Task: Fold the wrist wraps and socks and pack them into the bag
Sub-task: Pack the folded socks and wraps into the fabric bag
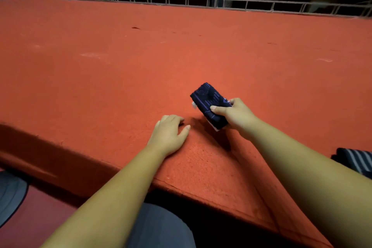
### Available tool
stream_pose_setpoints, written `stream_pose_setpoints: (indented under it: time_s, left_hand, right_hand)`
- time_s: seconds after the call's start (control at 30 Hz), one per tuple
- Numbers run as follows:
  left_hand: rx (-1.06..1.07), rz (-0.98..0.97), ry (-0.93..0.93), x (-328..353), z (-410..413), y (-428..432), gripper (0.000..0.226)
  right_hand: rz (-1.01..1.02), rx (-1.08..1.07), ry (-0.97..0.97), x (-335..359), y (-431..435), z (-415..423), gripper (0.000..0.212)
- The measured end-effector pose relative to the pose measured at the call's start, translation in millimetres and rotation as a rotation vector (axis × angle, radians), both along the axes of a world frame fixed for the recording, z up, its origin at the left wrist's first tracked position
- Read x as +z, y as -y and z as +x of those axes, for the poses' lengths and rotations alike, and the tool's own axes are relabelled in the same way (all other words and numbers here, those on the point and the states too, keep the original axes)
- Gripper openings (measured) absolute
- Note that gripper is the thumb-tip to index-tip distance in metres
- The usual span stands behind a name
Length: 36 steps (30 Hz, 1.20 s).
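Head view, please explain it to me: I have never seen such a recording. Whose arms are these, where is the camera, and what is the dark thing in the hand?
There is no machine here. A person wears a camera on the head, so you look forward and down along that person's own two arms. The left hand rests with relaxed fingers on the red table and holds nothing. The right hand grips a dark blue folded bundle of cloth with a little white at its edges. It seems lifted off the table. Whether it is a sock or a wrist wrap I cannot tell. At the right edge lies a dark striped cloth, partly cut off by the picture. Behind the table runs a grey metal frame. No bag is in the picture.
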<state>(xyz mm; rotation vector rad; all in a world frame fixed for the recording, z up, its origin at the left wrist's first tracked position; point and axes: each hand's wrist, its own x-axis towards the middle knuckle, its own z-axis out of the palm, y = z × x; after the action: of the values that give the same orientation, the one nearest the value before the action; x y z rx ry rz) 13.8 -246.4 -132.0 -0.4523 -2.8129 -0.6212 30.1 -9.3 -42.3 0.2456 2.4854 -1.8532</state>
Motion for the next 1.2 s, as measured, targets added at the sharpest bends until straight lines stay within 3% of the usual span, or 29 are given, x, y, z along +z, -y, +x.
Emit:
stream_pose_setpoints:
  time_s: [0.07,0.13,0.17,0.23,0.33,0.4,0.5,0.53,0.73,0.83,0.9,1.03,1.2]
  left_hand:
    - [-0.011,0.395,0.167,19.1,11.2,-18.4,0.052]
    - [-0.030,0.925,0.513,47.8,29.2,-48.9,0.052]
    - [-0.057,1.090,0.649,60.7,35.9,-63.9,0.060]
    - [-0.159,1.236,0.754,80.4,48.3,-90.5,0.077]
    - [-0.231,1.356,0.716,103.2,62.5,-121.2,0.071]
    - [-0.270,1.401,0.738,114.0,68.4,-137.4,0.063]
    - [-0.315,1.388,0.751,121.0,72.6,-162.5,0.055]
    - [-0.318,1.378,0.750,123.4,73.4,-170.8,0.052]
    - [-0.427,1.332,0.726,149.7,86.7,-215.6,0.053]
    - [-0.526,1.313,0.730,162.0,90.3,-237.7,0.066]
    - [-0.585,1.306,0.742,169.8,92.1,-254.6,0.066]
    - [-0.638,1.262,0.770,184.7,103.0,-287.4,0.078]
    - [-0.761,1.152,0.806,198.8,130.3,-329.0,0.065]
  right_hand:
    - [-0.160,0.011,0.016,13.2,-8.9,21.2,0.028]
    - [-0.291,0.005,0.007,22.6,-18.3,36.2,0.029]
    - [-0.337,0.007,-0.003,27.8,-23.2,43.6,0.025]
    - [-0.364,0.015,-0.025,33.6,-34.3,56.1,0.024]
    - [-0.250,-0.016,-0.087,43.8,-49.1,74.9,0.051]
    - [-0.140,-0.063,-0.128,52.8,-60.0,87.0,0.056]
    - [-0.091,-0.145,-0.175,61.4,-80.9,101.9,0.028]
    - [-0.078,-0.166,-0.182,62.8,-89.6,106.0,0.027]
    - [-0.069,-0.142,-0.227,88.2,-133.2,145.4,0.062]
    - [-0.068,-0.098,-0.230,100.5,-158.1,162.6,0.032]
    - [-0.051,-0.096,-0.237,107.6,-172.4,176.1,0.025]
    - [-0.020,-0.144,-0.269,114.6,-204.5,200.6,0.044]
    - [0.027,-0.193,-0.302,127.1,-245.1,237.4,0.047]
